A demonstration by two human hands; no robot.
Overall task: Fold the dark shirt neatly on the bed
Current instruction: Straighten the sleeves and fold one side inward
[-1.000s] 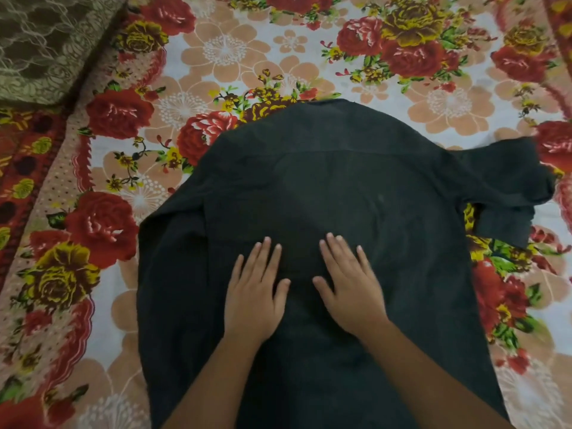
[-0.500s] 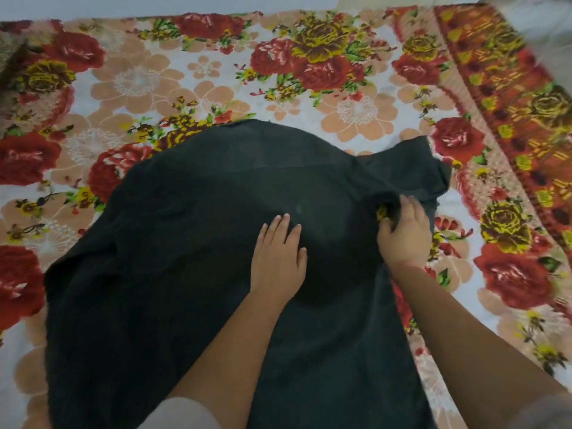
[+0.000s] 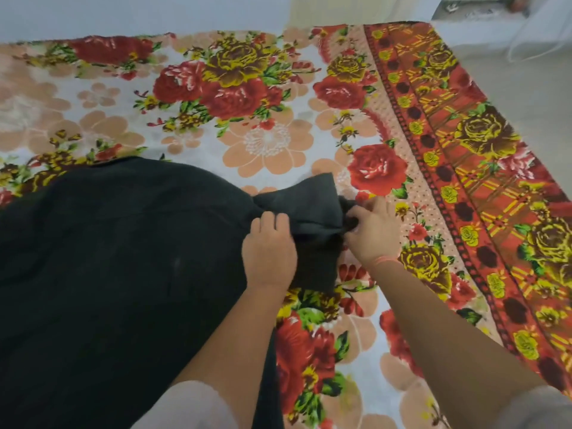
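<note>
Red-flowered bedsheet lies under the dark shirt, spread at your left. Your left hand grips the base of the sleeve, your right hand pinches its end, and your left forearm covers the shirt's edge.

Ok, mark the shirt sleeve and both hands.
shirt sleeve (image 3: 305,201), head view, flat cloth between the hands.
left hand (image 3: 269,252), head view, back of the hand.
right hand (image 3: 373,233), head view, back of the hand.

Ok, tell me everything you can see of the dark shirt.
The dark shirt is near-black, matte cloth, spread mostly flat on the floral bedsheet, running off the picture's left and bottom edges. Its sleeve sticks out to the right, bunched. The left hand grips the sleeve's base; the right hand grips its end.
</note>
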